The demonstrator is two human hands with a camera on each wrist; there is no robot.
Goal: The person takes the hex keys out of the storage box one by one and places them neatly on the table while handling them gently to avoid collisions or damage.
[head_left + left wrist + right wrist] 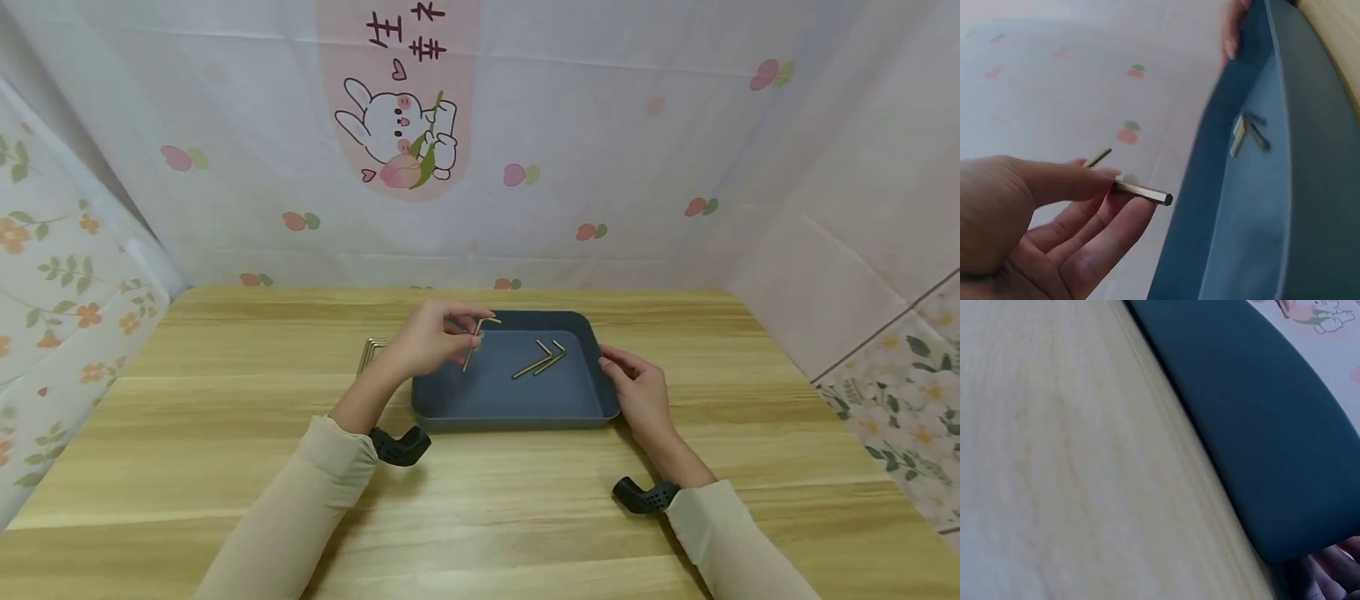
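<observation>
My left hand [435,340] pinches a brass-coloured L-shaped hex key [470,356] between thumb and fingers, above the left part of a dark blue-grey tray [517,423]. In the left wrist view, the hexagonal end of that hex key [1150,192] points toward the tray wall [1210,134]. Two more hex keys [542,363] lie side by side on the tray floor, right of the middle. At the tray's right side, my right hand [639,392] holds the rim, thumb at the edge. The right wrist view shows only part of the right hand [1329,575], below the tray corner.
Several more hex keys [370,352] lie together on the wooden table [510,517], left of the tray and partly hidden by the left hand. A patterned white cloth [600,125] hangs behind the table. Black bands [401,447] sit on both wrists.
</observation>
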